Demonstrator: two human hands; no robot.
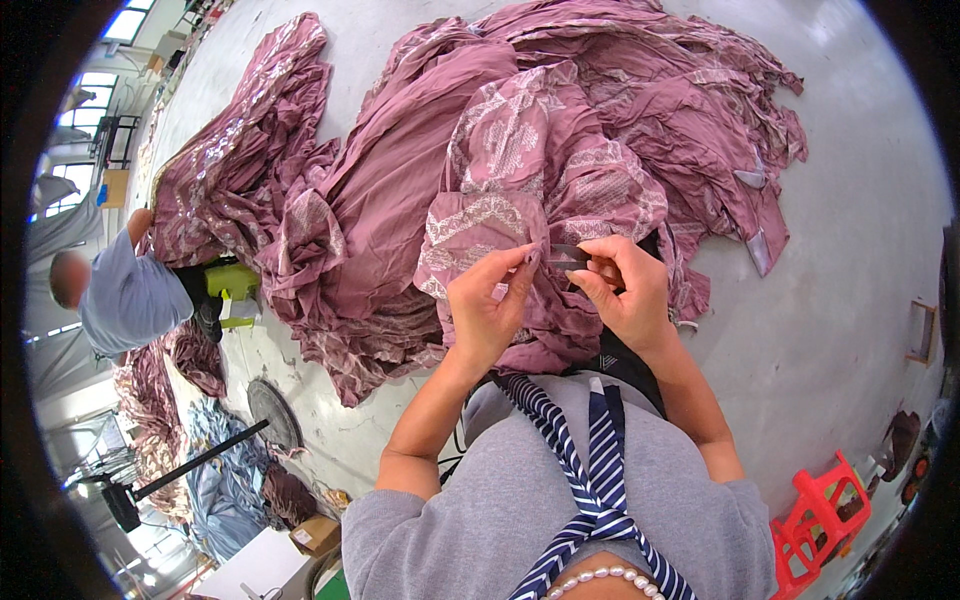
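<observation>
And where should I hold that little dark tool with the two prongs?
Probably by its right end, coming from the right and pinching it from outside. The little dark tool points its two thin prongs left, toward the left hand, so that grip should keep skin off the tips. The right hand holds it there.

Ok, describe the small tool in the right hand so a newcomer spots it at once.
Start at the big heap of mauve fabric on the pale floor, then go to its near side, where the left hand and right hand come close together. The small tool juts from the right hand toward the left. Slim and dark, it stands out from the soft, crumpled fabric around it.
</observation>
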